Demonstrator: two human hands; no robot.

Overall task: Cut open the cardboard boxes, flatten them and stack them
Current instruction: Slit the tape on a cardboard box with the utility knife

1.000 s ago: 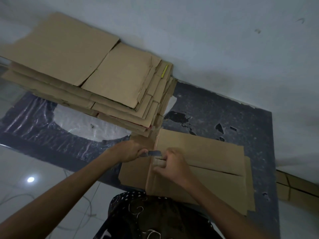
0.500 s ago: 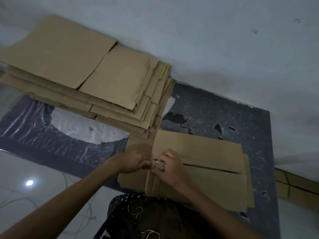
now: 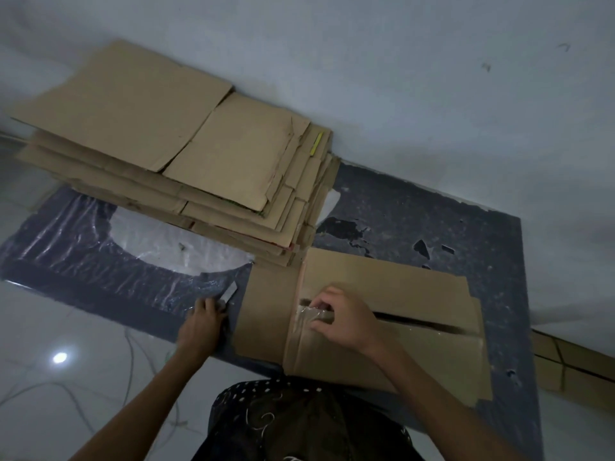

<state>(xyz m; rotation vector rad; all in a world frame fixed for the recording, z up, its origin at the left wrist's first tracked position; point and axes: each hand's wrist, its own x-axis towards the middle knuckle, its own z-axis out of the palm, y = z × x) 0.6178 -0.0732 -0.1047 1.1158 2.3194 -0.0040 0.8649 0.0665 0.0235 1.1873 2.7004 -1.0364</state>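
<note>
tape (image 3: pixel 311 315) on the box (image 3: pixel 399 287) seam is pinched by the right hand (image 3: pixel 346 322), probably to peel it. left hand (image 3: pixel 201 324) grips the cutter (image 3: pixel 230 292) aside, safely clear. box lies on the mat (image 3: pixel 432 221) beside the stack (image 3: pixel 149 128).

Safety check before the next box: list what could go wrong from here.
1. The left hand holds the small grey cutter low over the dark speckled mat; left lying there, it could be overlooked and cut someone.
2. The right hand pinches the clear tape strip on the flat brown cardboard box; the tape may snap short or tear the cardboard.
</note>
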